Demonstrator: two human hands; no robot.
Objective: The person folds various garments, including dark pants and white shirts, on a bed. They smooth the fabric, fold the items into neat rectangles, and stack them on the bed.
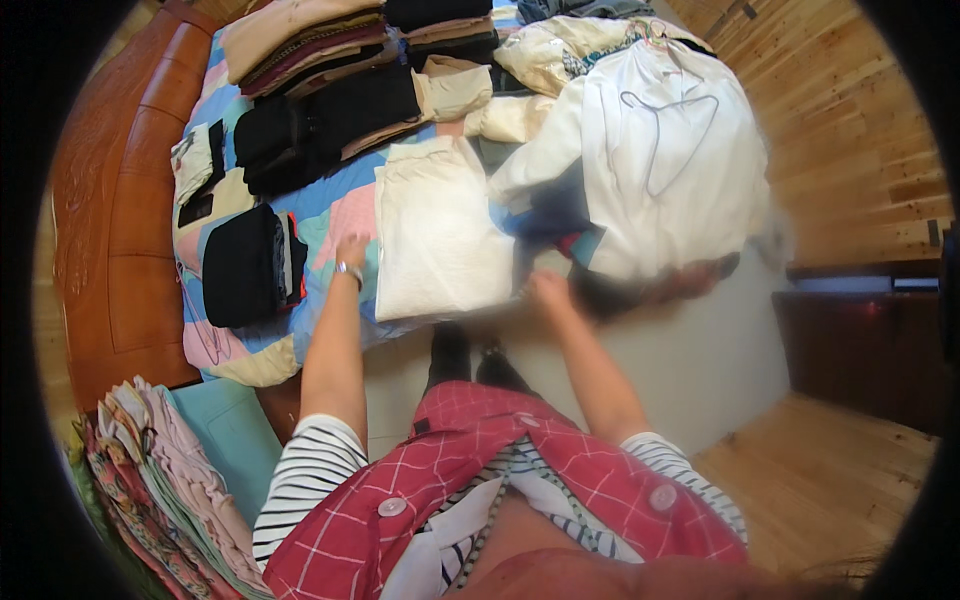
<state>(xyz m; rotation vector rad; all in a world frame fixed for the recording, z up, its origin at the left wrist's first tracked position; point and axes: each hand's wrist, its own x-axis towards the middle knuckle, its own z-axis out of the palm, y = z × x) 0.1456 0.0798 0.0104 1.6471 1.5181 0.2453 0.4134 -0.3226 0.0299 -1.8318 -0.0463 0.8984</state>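
A white garment, laid out as a rough rectangle, lies on the bed near its front edge. My left hand, with a watch or bracelet at the wrist, is just left of this cloth over the patchwork bedcover; its fingers are curled, and whether they pinch anything is unclear. At the cloth's lower right corner is my right hand, blurred, so its hold cannot be told. A white long-sleeved garment with a wire hanger on it lies to the right, over dark and coloured clothes.
Folded dark clothes sit at the left near a black phone-like object. Farther back are black folded clothes and a stack of folded garments. A wooden headboard borders the bed; hanging clothes are at lower left.
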